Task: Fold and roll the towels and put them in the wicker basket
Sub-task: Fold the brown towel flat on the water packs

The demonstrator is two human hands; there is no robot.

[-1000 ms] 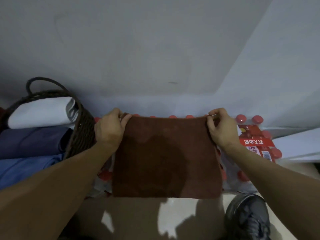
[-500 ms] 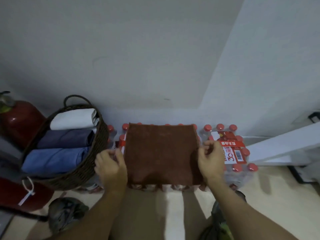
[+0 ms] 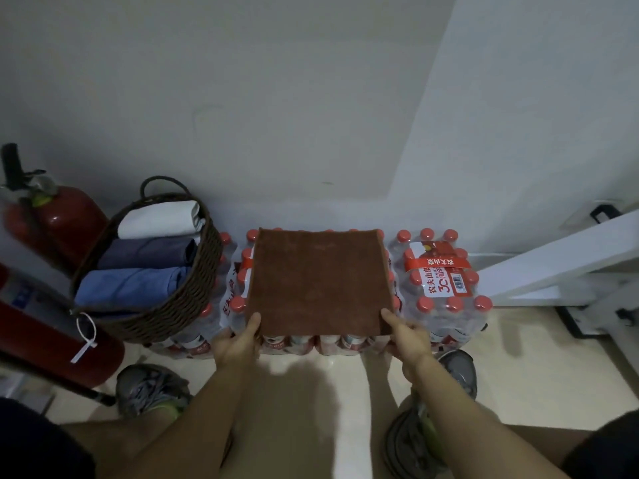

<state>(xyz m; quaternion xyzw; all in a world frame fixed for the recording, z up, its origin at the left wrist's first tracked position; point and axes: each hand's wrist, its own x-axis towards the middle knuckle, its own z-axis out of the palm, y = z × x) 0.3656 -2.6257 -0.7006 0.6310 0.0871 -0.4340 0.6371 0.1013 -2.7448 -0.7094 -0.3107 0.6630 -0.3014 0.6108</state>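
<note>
Brown towel (image 3: 318,281): folded flat into a rough square, plush dark rust surface, lying on top of shrink-wrapped packs of water bottles (image 3: 446,288) against the wall.
Left hand (image 3: 237,344): at the towel's near left corner, thumb on top of the cloth, fingers under the edge, pinching it.
Right hand (image 3: 406,335): at the near right corner, same pinch with thumb on top.
Wicker basket (image 3: 173,302): dark woven, looped handle, just left of the towel, resting on the bottle packs.
Basket contents: three rolled towels side by side, white (image 3: 157,219) farthest, navy (image 3: 145,254) in the middle, blue (image 3: 128,286) nearest.
Left edge: red fire extinguisher (image 3: 65,216).
</note>
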